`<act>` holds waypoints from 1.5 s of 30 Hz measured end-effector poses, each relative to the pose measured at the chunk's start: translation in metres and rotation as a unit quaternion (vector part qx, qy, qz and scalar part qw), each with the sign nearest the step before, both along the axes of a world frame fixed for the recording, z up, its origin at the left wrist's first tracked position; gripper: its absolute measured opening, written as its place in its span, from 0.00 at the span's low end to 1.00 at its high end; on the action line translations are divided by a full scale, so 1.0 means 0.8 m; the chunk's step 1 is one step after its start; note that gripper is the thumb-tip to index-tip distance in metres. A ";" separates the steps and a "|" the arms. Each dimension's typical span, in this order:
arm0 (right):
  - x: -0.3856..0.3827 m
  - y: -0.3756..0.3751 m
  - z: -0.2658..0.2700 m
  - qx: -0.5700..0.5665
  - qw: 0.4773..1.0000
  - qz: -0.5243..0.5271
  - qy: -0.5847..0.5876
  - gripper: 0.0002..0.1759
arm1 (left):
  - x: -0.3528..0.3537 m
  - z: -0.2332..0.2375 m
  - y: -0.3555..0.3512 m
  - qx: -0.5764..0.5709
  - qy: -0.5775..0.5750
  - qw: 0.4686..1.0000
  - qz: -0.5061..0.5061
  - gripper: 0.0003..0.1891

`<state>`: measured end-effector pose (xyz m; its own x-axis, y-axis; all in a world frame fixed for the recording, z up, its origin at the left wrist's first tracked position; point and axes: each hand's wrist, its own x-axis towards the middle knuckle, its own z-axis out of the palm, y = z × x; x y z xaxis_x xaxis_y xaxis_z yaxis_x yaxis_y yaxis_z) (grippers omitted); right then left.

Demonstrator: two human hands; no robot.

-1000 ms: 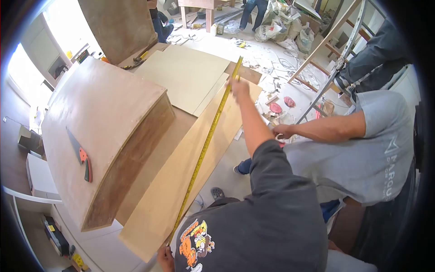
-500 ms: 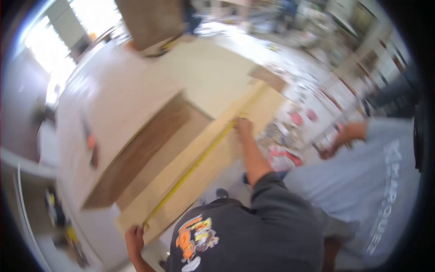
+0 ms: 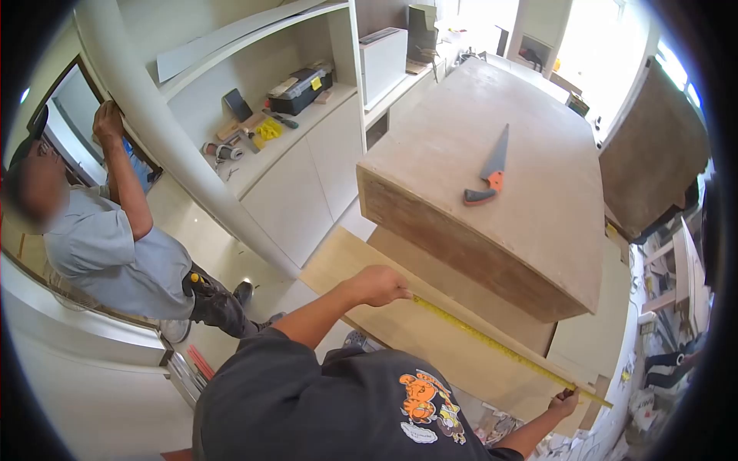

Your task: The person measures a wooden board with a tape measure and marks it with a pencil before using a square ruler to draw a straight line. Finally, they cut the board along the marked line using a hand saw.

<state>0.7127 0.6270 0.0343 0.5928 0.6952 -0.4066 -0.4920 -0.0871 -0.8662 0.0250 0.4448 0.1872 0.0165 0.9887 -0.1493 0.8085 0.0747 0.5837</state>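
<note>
Tape measure (image 3: 496, 343) lies along the board (image 3: 461, 358); left hand (image 3: 378, 286) and right hand (image 3: 563, 402) each pinch it in the grip.

Room lies above the board (image 3: 461, 347); the box (image 3: 500, 230) (saw (image 3: 494, 178) atop) blocks beyond.

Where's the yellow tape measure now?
In the head view, at lower right, the tape measure runs over the pale board from the left hand past the right hand.
</note>
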 end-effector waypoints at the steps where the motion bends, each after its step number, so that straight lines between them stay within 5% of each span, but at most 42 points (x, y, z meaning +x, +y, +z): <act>1: -0.009 0.003 0.001 -0.008 1.000 -0.002 0.012 0.15 | -0.010 -0.001 0.004 -0.010 -0.005 1.000 0.006 0.17; 15: -0.160 -0.049 -0.073 -0.150 0.979 0.138 -0.006 0.08 | -0.104 -0.091 0.038 -0.241 0.040 0.970 -0.013 0.19; 28: -0.215 -0.059 -0.052 -0.170 0.972 0.135 -0.086 0.06 | -0.147 -0.144 0.060 -0.198 0.016 0.978 -0.067 0.21; 30: -0.223 -0.076 -0.067 -0.084 0.976 0.192 -0.060 0.07 | -0.162 -0.179 0.067 -0.167 0.036 0.979 -0.113 0.23; 34: -0.273 -0.100 -0.061 -0.079 0.986 0.131 0.062 0.07 | -0.170 -0.174 0.081 -0.134 0.048 0.979 -0.144 0.21; 35: -0.327 -0.095 0.008 -0.192 0.980 0.042 -0.024 0.09 | -0.176 -0.182 0.089 -0.184 0.037 0.972 -0.142 0.18; 36: -0.328 -0.104 -0.002 -0.215 0.972 0.075 -0.055 0.13 | -0.169 -0.173 0.091 -0.189 0.024 0.976 -0.104 0.15; 41: -0.361 -0.146 0.004 -0.196 0.963 0.089 -0.164 0.15 | -0.167 -0.166 0.100 -0.270 -0.093 0.958 -0.031 0.15; 45: -0.364 -0.174 -0.004 -0.206 0.947 0.084 -0.233 0.13 | -0.154 -0.173 0.109 -0.211 -0.088 0.968 -0.101 0.15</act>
<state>0.4213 0.4874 0.0313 0.6696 0.6348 -0.3855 -0.0152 -0.5073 -0.8617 -0.0980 0.5317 0.0485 0.2659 0.8142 -0.5160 0.7220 0.1864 0.6663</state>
